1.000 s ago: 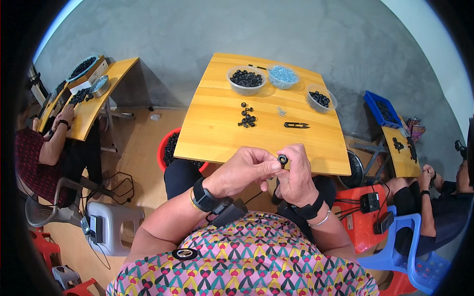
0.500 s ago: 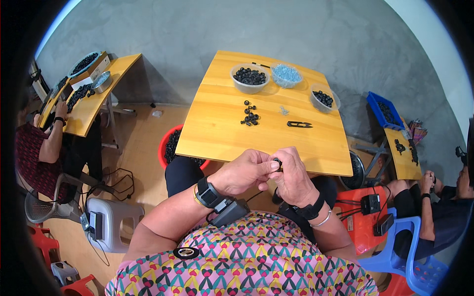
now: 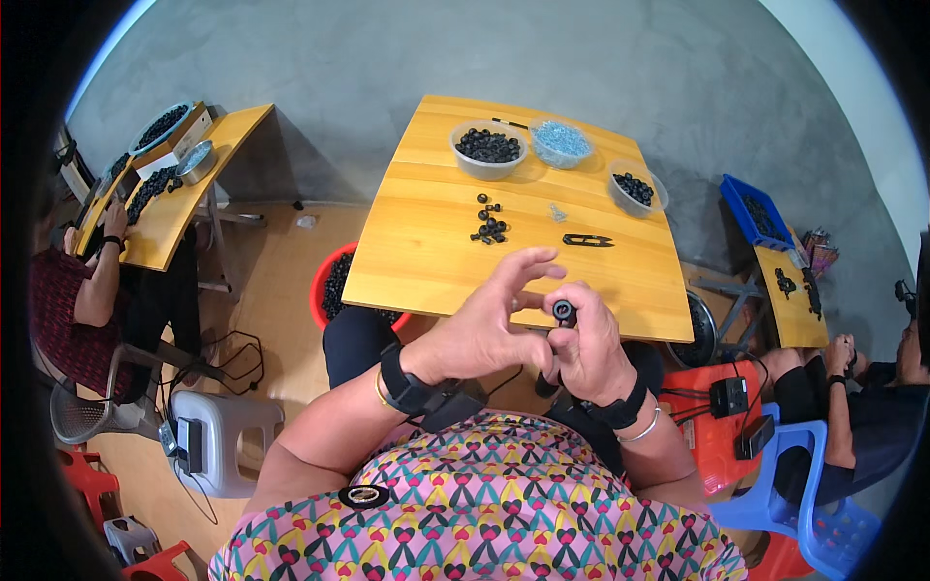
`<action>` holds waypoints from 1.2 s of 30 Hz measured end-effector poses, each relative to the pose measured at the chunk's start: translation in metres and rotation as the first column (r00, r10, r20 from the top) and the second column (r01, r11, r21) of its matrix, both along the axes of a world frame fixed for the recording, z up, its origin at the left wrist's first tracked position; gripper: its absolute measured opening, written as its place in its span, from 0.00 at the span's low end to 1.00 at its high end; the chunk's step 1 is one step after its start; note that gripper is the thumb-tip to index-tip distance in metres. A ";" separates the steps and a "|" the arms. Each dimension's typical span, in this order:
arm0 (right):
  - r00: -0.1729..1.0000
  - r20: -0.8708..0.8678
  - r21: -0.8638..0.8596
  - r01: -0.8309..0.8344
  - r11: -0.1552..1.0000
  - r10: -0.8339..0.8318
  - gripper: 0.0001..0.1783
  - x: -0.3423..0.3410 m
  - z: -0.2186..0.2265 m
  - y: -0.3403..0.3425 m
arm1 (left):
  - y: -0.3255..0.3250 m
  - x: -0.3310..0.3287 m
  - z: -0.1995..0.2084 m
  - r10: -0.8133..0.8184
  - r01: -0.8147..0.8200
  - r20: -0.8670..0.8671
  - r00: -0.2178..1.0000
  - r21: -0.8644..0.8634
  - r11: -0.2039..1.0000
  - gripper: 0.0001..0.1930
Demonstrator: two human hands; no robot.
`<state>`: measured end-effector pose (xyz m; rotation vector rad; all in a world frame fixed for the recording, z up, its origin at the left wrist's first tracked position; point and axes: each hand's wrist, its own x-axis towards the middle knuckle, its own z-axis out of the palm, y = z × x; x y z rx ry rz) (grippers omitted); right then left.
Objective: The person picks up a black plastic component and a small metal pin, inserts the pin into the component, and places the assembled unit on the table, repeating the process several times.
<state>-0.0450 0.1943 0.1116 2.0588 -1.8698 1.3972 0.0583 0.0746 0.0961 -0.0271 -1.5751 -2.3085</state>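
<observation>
My right hand (image 3: pixel 598 356) is closed around a small black round part (image 3: pixel 564 311), whose ring-shaped end shows a hollow centre. Beside it my left hand (image 3: pixel 489 329) is spread in a C shape, fingers apart, its thumb tip close to the right hand's fingers. Both hands are just over the near edge of the wooden table (image 3: pixel 417 261). Beyond them lie several loose black parts (image 3: pixel 489 229), a few tiny clear-blue pieces (image 3: pixel 557 213) and black thread snips (image 3: pixel 588 240).
Farther back are a tub of black parts (image 3: pixel 489 172), a tub of light-blue pieces (image 3: pixel 562 160) and a smaller tub (image 3: pixel 635 201). A red basin (image 3: pixel 318 295) stands on the floor at left. Co-workers sit at side tables; a red stool (image 3: pixel 712 465) is on my right.
My left hand has come off the black part and opened, its fingers rising. My right hand now holds the part with its ring end turned upward.
</observation>
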 end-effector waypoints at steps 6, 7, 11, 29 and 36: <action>0.996 0.041 -0.001 -0.075 0.997 0.075 0.24 0.007 -0.001 0.008 | 0.009 -0.007 0.006 0.018 -0.146 -0.228 0.974 -0.558 0.817 0.48; 0.996 0.042 0.004 -0.075 0.997 0.075 0.24 0.007 -0.003 0.008 | 0.010 -0.007 0.006 0.019 -0.145 -0.227 0.974 -0.554 0.820 0.48; 0.999 0.013 -0.070 -0.042 0.997 0.043 0.21 0.004 -0.013 0.003 | 0.011 -0.013 -0.002 0.055 -0.214 -0.298 0.953 -0.532 0.819 0.37; 0.998 0.056 0.068 0.002 0.998 -0.006 0.15 -0.038 -0.033 -0.019 | -0.029 -0.023 -0.030 0.000 -0.019 0.247 0.969 0.074 0.997 0.17; 1.000 -0.024 -0.010 0.003 1.000 -0.004 0.18 -0.045 -0.061 -0.032 | -0.044 -0.031 -0.049 -0.213 0.128 0.206 0.955 0.362 0.923 0.11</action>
